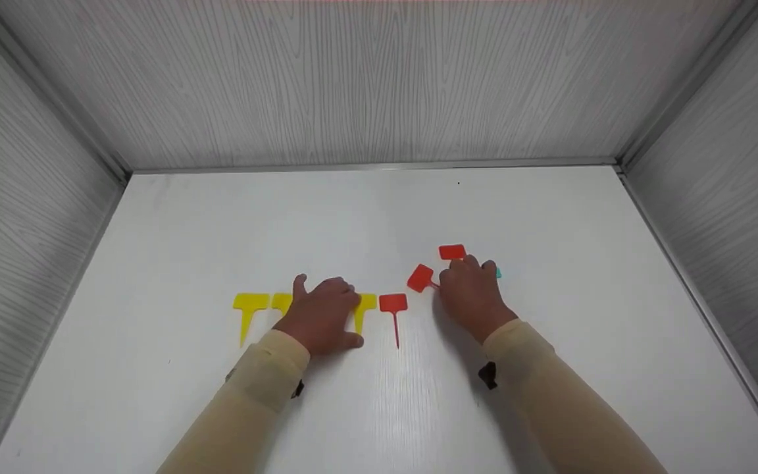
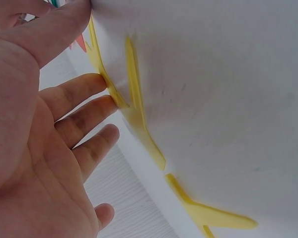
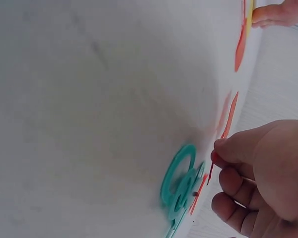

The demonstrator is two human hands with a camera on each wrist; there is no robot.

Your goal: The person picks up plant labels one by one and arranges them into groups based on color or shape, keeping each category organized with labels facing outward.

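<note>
Left hand [image 1: 321, 315] lies palm-down on the white table [image 1: 379, 217], fingers straight and spread over the row of yellow T-shaped tags; the left wrist view shows fingertips [image 2: 100, 82] touching the edge of 1 yellow tag [image 2: 109, 74], nothing gripped. Visible yellow tags in the head view: 1 clear at 9 o'clock of the hand [image 1: 249, 309], 1 half-hidden just beside it [image 1: 281, 301], 1 peeking out at 3 o'clock [image 1: 364, 309]. A red tag [image 1: 393, 311] lies flat just at 3 o'clock of that last yellow one, stem pointing toward the person, untouched. Right hand [image 1: 471, 295] sits at 3 o'clock of the row, fingers curled; in the right wrist view the thumb and forefinger [image 3: 233, 148] pinch the thin stem of a tilted red tag [image 1: 421, 278], its head sticking out at 10 o'clock of the hand. Another red tag [image 1: 452, 251] lies at 12 o'clock of the hand, just beyond the fingertips. Teal pieces [image 3: 180, 181] sit under the right hand's fingers, only a sliver showing at 2 o'clock in the head view; cannot tell whether the hand touches them.
</note>
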